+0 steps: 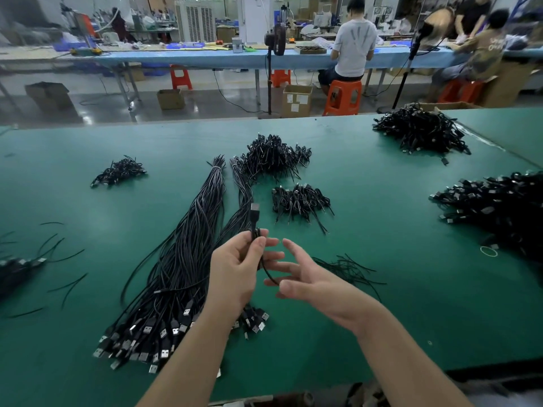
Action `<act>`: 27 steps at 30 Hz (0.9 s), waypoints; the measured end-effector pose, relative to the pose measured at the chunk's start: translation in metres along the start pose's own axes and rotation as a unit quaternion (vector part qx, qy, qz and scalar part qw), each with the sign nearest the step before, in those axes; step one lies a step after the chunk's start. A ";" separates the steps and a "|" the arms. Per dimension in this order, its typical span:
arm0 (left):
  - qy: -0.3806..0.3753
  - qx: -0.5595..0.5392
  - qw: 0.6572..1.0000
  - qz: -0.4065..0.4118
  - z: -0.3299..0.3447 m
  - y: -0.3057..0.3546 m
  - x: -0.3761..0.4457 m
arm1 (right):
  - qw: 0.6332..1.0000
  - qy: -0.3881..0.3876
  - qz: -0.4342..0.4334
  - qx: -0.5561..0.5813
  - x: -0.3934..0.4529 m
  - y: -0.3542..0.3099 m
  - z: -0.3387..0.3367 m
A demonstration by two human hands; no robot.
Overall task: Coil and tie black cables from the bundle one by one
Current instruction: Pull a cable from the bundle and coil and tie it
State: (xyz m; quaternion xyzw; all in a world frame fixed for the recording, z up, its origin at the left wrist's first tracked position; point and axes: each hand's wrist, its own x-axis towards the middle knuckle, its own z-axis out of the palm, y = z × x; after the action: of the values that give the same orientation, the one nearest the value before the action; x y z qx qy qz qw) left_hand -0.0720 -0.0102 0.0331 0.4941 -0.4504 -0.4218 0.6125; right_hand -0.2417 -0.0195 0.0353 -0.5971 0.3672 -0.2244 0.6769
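Note:
My left hand (239, 270) pinches a coiled black cable (255, 223) above the green table (396, 304), its USB plug pointing up. A loose end of that cable curves down toward my right hand (305, 282), whose fingers are spread and relaxed just right of the coil. The long bundle of black cables (188, 259) lies on the table to the left, with its USB plugs fanned out near the front edge. A second, thinner bundle (239, 195) lies beside it.
Heaps of coiled, tied cables sit at the middle (274, 157), (299, 199), at the left (119, 171), at the far right (423, 132) and right edge (499, 201). Loose tie wires (349, 267) lie right of my hands. Other people work at benches behind.

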 end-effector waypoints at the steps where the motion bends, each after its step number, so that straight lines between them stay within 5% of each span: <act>1: 0.004 0.007 1.000 0.004 -0.001 0.000 0.000 | 1.000 -0.008 -0.007 0.013 -0.002 -0.002 -0.004; 5: 0.030 0.019 0.999 0.028 -0.006 0.000 0.004 | 0.994 -0.011 -0.028 0.108 -0.005 -0.008 -0.015; 9: 0.006 0.004 1.000 0.026 -0.002 0.001 0.002 | 0.998 0.051 -0.025 -0.012 0.006 -0.006 -0.003; 18: -0.092 -0.113 0.988 -0.056 0.006 0.001 -0.007 | 0.991 0.119 -0.054 0.027 0.029 0.003 0.012; 27: -0.069 0.148 0.986 -0.046 -0.005 0.000 0.002 | 0.980 0.180 -0.020 -0.087 0.031 0.009 0.004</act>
State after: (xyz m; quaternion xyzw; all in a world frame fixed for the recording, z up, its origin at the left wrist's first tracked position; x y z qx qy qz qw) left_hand -0.0662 -0.0112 0.0329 0.5687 -0.5262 -0.4114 0.4801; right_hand -0.2199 -0.0385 0.0198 -0.6110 0.4886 -0.3091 0.5407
